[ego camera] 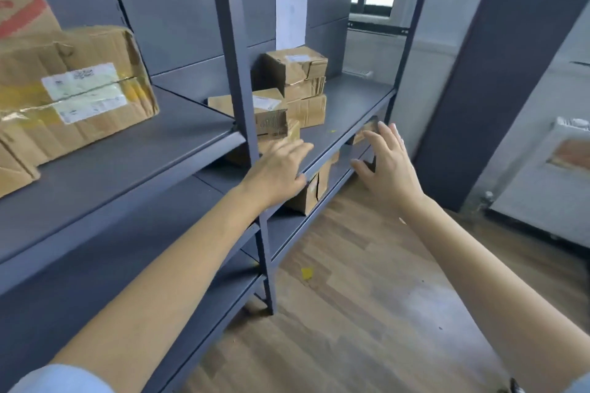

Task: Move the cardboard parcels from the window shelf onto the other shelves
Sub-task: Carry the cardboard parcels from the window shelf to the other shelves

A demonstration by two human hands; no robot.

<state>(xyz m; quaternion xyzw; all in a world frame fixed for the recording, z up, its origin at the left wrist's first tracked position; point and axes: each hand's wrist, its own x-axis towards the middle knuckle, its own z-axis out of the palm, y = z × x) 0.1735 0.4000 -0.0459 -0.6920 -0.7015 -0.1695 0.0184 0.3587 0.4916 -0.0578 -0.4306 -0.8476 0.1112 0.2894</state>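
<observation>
Several small cardboard parcels (295,73) are stacked on the grey shelf (354,102) of the rack unit nearest the window. A flat labelled parcel (271,112) lies in front of that stack, behind the upright post. My left hand (276,169) is stretched out with straight fingers over the shelf's front edge, just short of the parcels. My right hand (388,163) is open, fingers spread, in front of the shelf edge further right. Another parcel (311,190) stands on the shelf below, partly hidden by my left hand. Both hands hold nothing.
A large taped box (76,92) and more cartons sit on the left unit's shelf (134,163). The rack's upright post (252,124) stands between the units. A dark panel (498,99) leans against the wall at right. Wooden floor (367,297) lies below.
</observation>
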